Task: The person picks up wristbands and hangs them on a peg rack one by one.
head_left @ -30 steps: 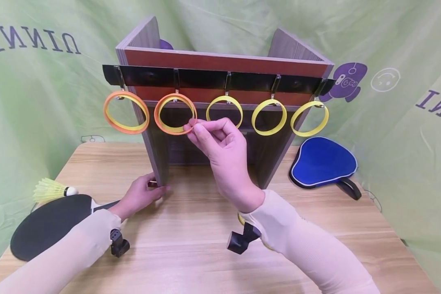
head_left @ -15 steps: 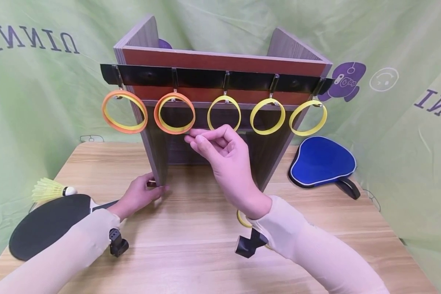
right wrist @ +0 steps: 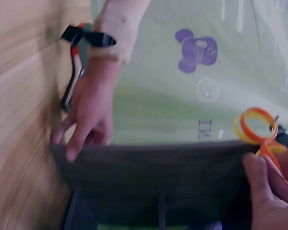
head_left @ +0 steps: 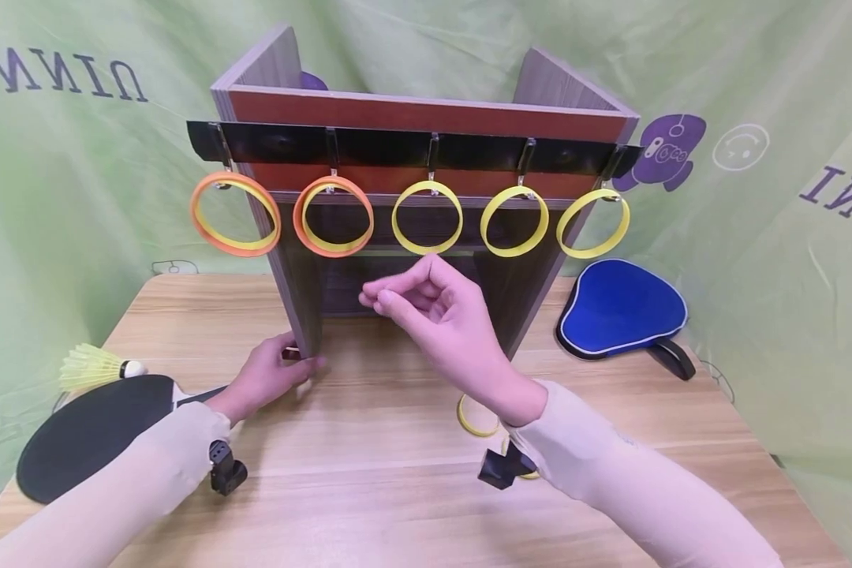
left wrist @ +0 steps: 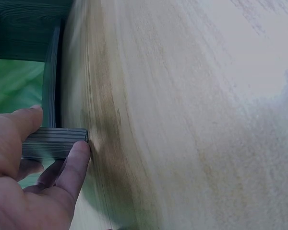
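Observation:
In the head view, my left hand [head_left: 266,379] grips the foot of the left side panel [head_left: 294,300] of a grey wood stand; the left wrist view shows thumb and fingers on either side of the panel. My right hand [head_left: 447,315] hovers before the stand, fingers loosely curled, thumb near the index fingertip, nothing between them. Above it, rings hang from hooks on a black strip [head_left: 383,150]: two orange-and-yellow rings, the left ring [head_left: 236,248] and its neighbour [head_left: 334,251], then a yellow ring [head_left: 427,249] and two more yellow ones to the right.
On the wooden table [head_left: 355,489], a yellow ring [head_left: 477,430] and part of another lie by my right wrist. A black paddle [head_left: 92,438] and yellow shuttlecock [head_left: 88,368] lie at left. A blue paddle case [head_left: 625,308] is at right. Green cloth [head_left: 774,355] surrounds the table.
My right hand has let go of the second orange-and-yellow ring and moved down and slightly right, away from it. That ring hangs on its hook. The left hand keeps its hold.

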`<state>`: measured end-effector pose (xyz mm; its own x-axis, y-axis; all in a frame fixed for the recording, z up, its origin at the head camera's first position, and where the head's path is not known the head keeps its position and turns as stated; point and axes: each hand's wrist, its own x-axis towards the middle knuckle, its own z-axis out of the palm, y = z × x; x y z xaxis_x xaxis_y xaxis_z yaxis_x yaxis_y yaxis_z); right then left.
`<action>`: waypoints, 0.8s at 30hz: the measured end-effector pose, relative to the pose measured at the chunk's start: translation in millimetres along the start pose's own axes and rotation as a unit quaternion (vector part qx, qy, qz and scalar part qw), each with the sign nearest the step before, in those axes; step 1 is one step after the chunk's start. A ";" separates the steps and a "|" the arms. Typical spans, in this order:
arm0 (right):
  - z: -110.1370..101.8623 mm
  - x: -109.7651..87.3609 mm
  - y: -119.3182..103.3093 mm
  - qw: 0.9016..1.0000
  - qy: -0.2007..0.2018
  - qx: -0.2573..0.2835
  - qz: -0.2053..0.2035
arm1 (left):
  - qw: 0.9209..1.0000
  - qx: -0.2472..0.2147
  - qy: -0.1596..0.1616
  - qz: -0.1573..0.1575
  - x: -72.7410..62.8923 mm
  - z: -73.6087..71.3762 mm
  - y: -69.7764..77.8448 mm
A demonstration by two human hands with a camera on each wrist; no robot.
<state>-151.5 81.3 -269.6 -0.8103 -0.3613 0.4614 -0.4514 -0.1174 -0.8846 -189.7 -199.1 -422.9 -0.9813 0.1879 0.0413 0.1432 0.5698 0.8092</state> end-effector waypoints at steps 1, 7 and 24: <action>-3.9 -1.6 1.6 1.000 -0.015 -0.011 0.008 | 1.000 0.000 -0.001 -0.002 0.1 -0.3 0.5; -30.6 -12.3 17.7 0.987 -0.091 -0.120 0.048 | 1.000 -0.005 -0.002 -0.007 -0.7 -0.6 4.4; -114.0 -52.7 107.1 0.865 -0.265 -0.399 0.152 | 1.000 -0.013 0.007 -0.007 0.0 2.6 3.9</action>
<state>-199.7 193.2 -380.9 -0.7473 -0.6612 -0.0664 -0.5331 0.6562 -0.5341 -188.7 -194.7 -421.3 -0.9849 0.1690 0.0373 0.1258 0.5514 0.8247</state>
